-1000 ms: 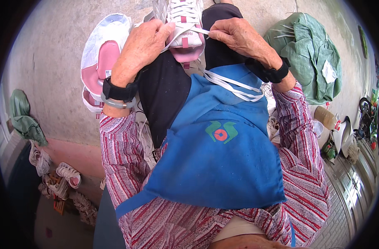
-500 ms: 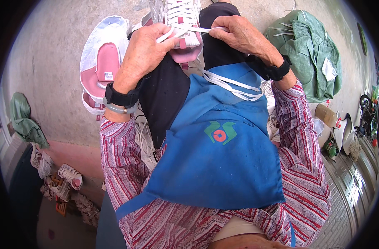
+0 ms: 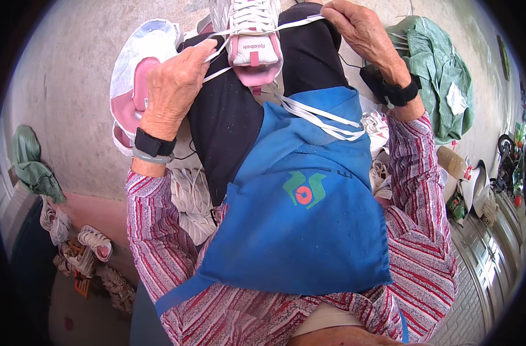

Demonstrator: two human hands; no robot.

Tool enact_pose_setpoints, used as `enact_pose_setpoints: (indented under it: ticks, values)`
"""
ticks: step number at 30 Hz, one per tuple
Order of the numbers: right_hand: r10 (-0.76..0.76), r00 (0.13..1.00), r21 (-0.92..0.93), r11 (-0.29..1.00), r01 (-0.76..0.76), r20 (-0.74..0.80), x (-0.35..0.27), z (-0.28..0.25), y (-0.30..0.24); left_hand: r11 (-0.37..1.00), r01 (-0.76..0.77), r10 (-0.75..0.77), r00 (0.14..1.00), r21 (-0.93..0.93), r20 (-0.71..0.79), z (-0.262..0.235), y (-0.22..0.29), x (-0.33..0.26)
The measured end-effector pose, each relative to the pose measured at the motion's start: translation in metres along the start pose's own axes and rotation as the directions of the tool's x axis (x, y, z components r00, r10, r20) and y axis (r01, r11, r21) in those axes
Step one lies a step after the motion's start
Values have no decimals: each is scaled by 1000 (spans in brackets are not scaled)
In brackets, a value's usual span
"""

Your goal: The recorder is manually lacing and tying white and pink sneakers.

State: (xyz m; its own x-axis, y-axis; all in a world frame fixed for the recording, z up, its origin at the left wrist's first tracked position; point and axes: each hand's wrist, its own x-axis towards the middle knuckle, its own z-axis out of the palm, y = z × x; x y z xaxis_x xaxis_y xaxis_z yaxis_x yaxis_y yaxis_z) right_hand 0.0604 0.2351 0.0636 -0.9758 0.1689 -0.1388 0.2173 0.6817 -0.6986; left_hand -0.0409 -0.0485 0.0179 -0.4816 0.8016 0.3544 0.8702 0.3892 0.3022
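The apron [image 3: 297,248] covers the person's lap. The sack [image 3: 441,75] sits on the floor, beyond the right forearm. The shoe [image 3: 254,51] lies between the thighs, past the apron's upper edge, heel opening toward the person. The right hand [image 3: 364,34] is right of the shoe, thumb and fingers clamped on the lace [image 3: 302,23], which runs straight to the shoe. The left hand [image 3: 173,86], opposite, pinches lace between thumb and fingers. Loose laces [image 3: 293,106] lie across the apron.
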Motion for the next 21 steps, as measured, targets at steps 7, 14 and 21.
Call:
enact_pose_setpoints:
  ticks: [7, 14, 21]
  values:
    - [-192, 981, -42, 981, 192, 0, -17, 19, 9, 911, 358, -314, 924, -204, 220, -16, 22, -11]
    - [-200, 980, -52, 978, 200, 15, -18, 39, -5, 640, 604, -439, 794, -474, 419, -7, 20, -4]
    - [-75, 993, 60, 996, 70, 90, -19, 45, -29, 765, 542, -453, 837, -348, 307, 5, 21, -5]
